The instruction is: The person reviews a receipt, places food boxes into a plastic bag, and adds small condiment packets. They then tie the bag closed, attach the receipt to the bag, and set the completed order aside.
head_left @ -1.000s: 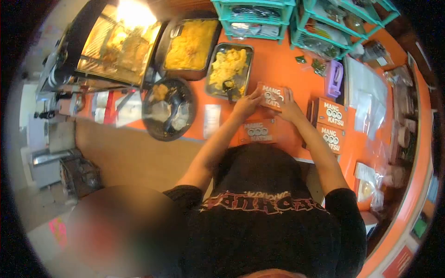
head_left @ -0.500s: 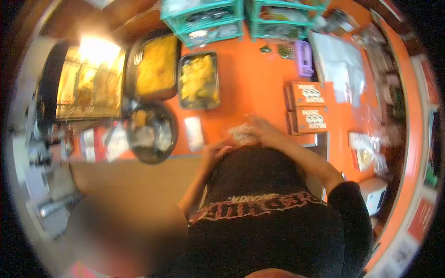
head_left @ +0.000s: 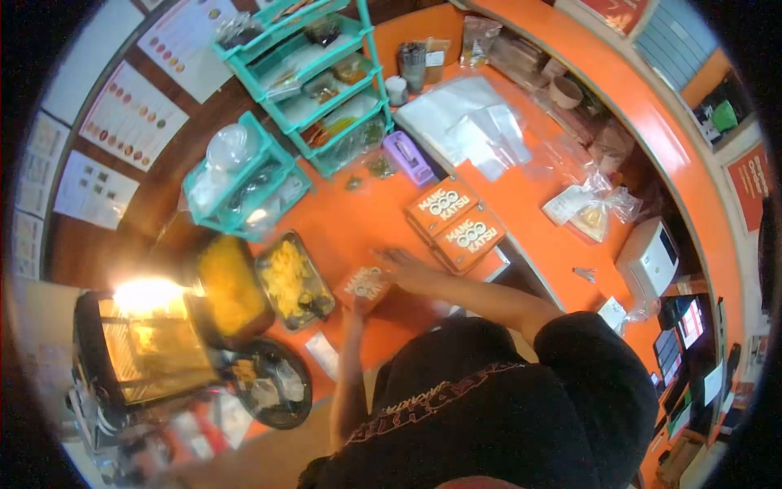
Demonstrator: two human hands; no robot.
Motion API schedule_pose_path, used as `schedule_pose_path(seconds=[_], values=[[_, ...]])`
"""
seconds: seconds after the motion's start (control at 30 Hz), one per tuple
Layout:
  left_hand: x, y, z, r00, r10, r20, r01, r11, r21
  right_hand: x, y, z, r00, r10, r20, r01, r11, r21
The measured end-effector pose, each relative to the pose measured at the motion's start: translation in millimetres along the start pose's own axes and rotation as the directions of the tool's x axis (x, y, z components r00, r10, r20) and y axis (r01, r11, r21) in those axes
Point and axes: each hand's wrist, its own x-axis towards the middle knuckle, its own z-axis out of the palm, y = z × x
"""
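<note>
A small orange takeaway box (head_left: 365, 287) with white lettering on its lid sits on the orange counter (head_left: 326, 220) in front of me. My left hand (head_left: 353, 316) grips its near left side, the fingers partly hidden by the box. Against the box's right side is my right hand (head_left: 401, 267), palm down with fingers stretched out and spread. Just left of the box lies a black tray of yellow food (head_left: 287, 269) with a dark-handled utensil in it. A white slip of paper (head_left: 321, 352) is beside my left forearm.
Stacked boxes (head_left: 466, 232) stand to the right, near a purple case (head_left: 409, 158). Teal shelves (head_left: 314, 151) line the back. A lit warmer (head_left: 155, 346), a larger food tray (head_left: 230, 285) and a black round tray (head_left: 277, 414) are left. Plastic bags (head_left: 481, 134) lie beyond.
My view has swung right and tilted. The box has moved away from my body onto the counter with my hands, and my right hand's fingers have spread out.
</note>
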Motion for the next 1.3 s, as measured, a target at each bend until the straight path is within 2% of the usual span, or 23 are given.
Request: schedule_pose_path(seconds=[0.03, 0.13, 0.2, 0.23, 0.3, 0.37, 0.43, 0.47, 0.5, 0.6, 0.63, 0.67, 0.7, 0.8, 0.83, 0.9, 0.97, 1.03, 1.13, 1.23, 1.3], values=[[12, 16, 3, 1.0, -0.006, -0.02, 0.006, 1.0, -0.015, 5, 4, 0, 0.997, 0.044, -0.063, -0.043, 0.999, 0.013], [33, 61, 19, 0.997, -0.043, -0.065, 0.04, 0.998, -0.043, 22, 10, -45, 0.971, 0.135, -0.199, -0.082, 0.965, 0.251], [39, 77, 27, 0.993, -0.065, -0.099, 0.058, 0.996, -0.067, 13, 28, -88, 0.894, 0.302, -0.329, -0.169, 0.911, 0.376], [41, 77, 29, 0.993, -0.032, -0.117, 0.022, 0.996, -0.087, 9, 50, -105, 0.84, 0.374, -0.393, -0.189, 0.881, 0.434], [32, 58, 27, 0.987, 0.03, -0.158, -0.051, 0.99, -0.129, -5, 111, -128, 0.751, 0.432, -0.5, -0.301, 0.897, 0.323], [19, 29, 27, 0.978, 0.049, -0.204, -0.089, 0.978, -0.189, -17, 198, -142, 0.77, 0.47, -0.431, -0.36, 0.879, 0.314], [5, -9, 30, 0.969, 0.05, -0.243, -0.112, 0.962, -0.247, -23, 273, -145, 0.739, 0.473, -0.479, -0.443, 0.877, 0.183], [2, -28, 32, 0.963, 0.061, -0.263, -0.133, 0.954, -0.268, -27, 306, -152, 0.771, 0.449, -0.452, -0.447, 0.887, 0.12], [-2, -47, 33, 0.956, 0.059, -0.287, -0.144, 0.947, -0.286, -27, 342, -154, 0.808, 0.442, -0.389, -0.463, 0.885, 0.044], [5, -146, 25, 0.905, 0.242, -0.35, -0.323, 0.926, -0.195, -21, 406, -172, 0.877, 0.469, -0.104, -0.478, 0.872, -0.102], [-17, -142, 34, 0.936, 0.193, -0.296, -0.285, 0.908, -0.307, -24, 428, -169, 0.885, 0.462, 0.053, -0.451, 0.881, -0.142], [-31, -131, 38, 0.96, 0.158, -0.232, -0.243, 0.88, -0.407, -25, 449, -164, 0.825, 0.523, 0.217, -0.502, 0.852, -0.147], [-45, -118, 40, 0.978, 0.127, -0.165, -0.194, 0.844, -0.5, -25, 457, -169, 0.798, 0.541, 0.264, -0.525, 0.84, -0.134], [-81, -96, 55, 0.942, -0.095, -0.321, -0.012, 0.949, -0.316, -29, 482, -188, 0.736, 0.542, 0.406, -0.535, 0.833, -0.141], [-88, -96, 58, 0.954, -0.085, -0.288, -0.009, 0.951, -0.31, -32, 490, -197, 0.712, 0.536, 0.454, -0.531, 0.834, -0.151], [-95, -116, 52, 0.975, -0.063, -0.214, -0.002, 0.957, -0.29, -35, 504, -228, 0.787, 0.537, 0.305, -0.556, 0.831, -0.029], [-92, -131, 48, 0.973, -0.109, -0.202, 0.048, 0.958, -0.283, -18, 525, -261, 0.793, 0.532, 0.297, -0.528, 0.843, -0.1], [-84, -139, 46, 0.976, -0.118, -0.182, 0.071, 0.966, -0.249, -17, 573, -251, 0.87, 0.477, 0.127, -0.484, 0.875, 0.031], [-83, -125, 44, 0.978, -0.071, -0.199, 0.041, 0.988, -0.15, -13, 592, -254, 0.77, 0.588, 0.249, -0.638, 0.688, 0.347], [-85, -103, 55, 0.965, -0.042, -0.257, 0.028, 0.998, -0.056, -10, 648, -238, 0.817, 0.487, 0.308, -0.573, 0.633, 0.52], [-87, -104, 57, 0.964, -0.075, -0.255, 0.069, 0.997, -0.033, 4, 646, -246, 0.796, 0.595, 0.113, -0.598, 0.744, 0.298]])
